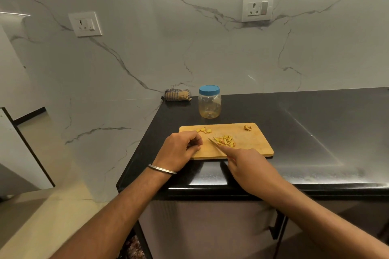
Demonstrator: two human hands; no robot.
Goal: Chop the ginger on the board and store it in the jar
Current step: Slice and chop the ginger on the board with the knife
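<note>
right hand (248, 164) gripping knife (215, 144) by ginger strips (225, 140), left hand (181, 149) curled (maybe empty, can't tell), jar (209, 102) lidded

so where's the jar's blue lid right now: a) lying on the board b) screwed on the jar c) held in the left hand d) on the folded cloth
b: the blue lid sits on top of the clear jar, which stands on the counter behind the board.
</note>
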